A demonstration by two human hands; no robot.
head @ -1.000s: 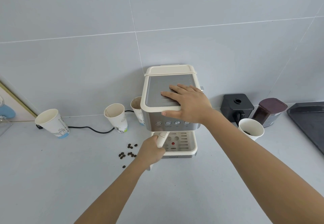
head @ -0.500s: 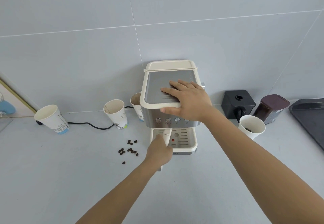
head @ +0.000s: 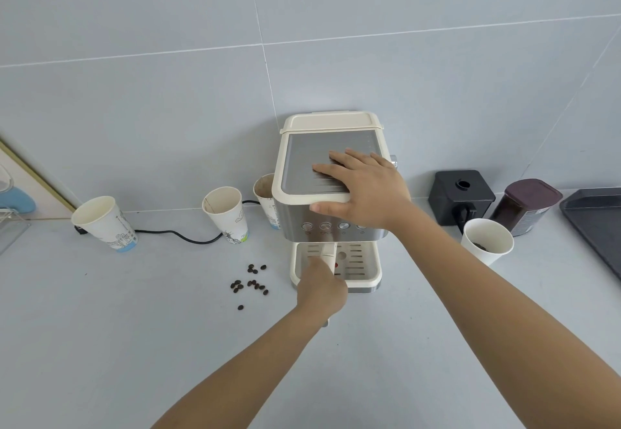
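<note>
A cream and steel espresso machine (head: 302, 159) stands against the tiled wall. My right hand (head: 366, 190) lies flat on its grey top, fingers straight, thumb over the front rim. My left hand (head: 322, 285) grips the cream portafilter handle (head: 330, 253), which sticks out from under the machine over the drip tray (head: 366, 277). The portafilter's head is hidden beneath the machine.
Loose coffee beans (head: 250, 284) lie on the counter left of the tray. Three paper cups (head: 106, 223) stand to the left along a black cable (head: 181, 237). To the right are a cup with beans (head: 487, 240), a black grinder (head: 460, 193), a dark jar (head: 526, 205) and a dark tray (head: 594, 220).
My left hand has swung the portafilter handle from the machine's left toward its middle. My right hand has stayed pressed on the top.
</note>
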